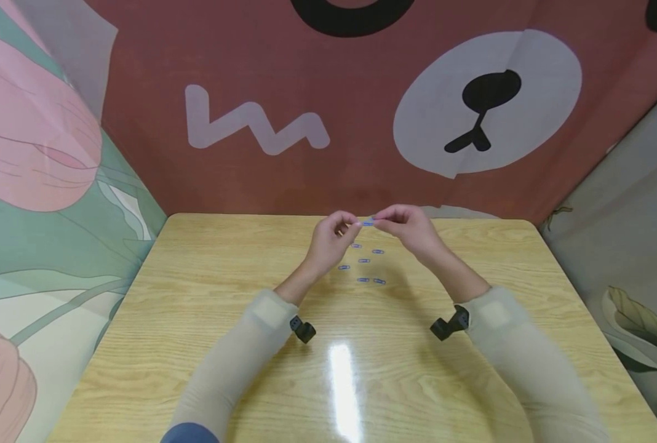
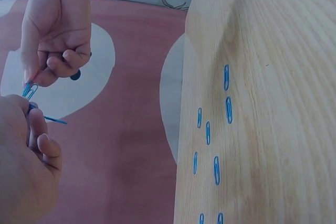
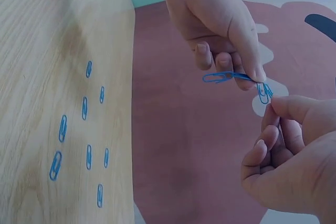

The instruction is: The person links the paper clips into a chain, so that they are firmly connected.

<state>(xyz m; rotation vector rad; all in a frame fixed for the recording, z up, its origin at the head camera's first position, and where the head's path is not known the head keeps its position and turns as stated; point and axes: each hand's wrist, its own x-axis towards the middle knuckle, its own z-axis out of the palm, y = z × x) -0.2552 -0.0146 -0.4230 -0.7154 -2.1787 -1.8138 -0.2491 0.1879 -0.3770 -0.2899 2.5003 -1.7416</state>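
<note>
Raised above the table's far part, my left hand (image 1: pixel 330 242) and right hand (image 1: pixel 415 231) almost meet, with blue paper clips (image 1: pixel 368 224) between their fingertips. In the right wrist view, my left thumb and finger pinch a paper clip, and a linked blue clip (image 3: pixel 214 77) sticks out behind them. My right thumb and finger pinch another blue paper clip (image 3: pixel 263 93) at the spot where the fingertips come together. Fingertips partly cover how these clips join. Several loose blue paper clips (image 2: pixel 217 170) lie scattered on the table below.
The wood-grain table (image 1: pixel 207 344) ends at a red cloth backdrop (image 1: pixel 240 178) just beyond my hands. Printed cloth also hangs along the left and right sides. A small black camera (image 1: pixel 303 330) sits on my left wrist, another camera (image 1: pixel 449 323) on the right.
</note>
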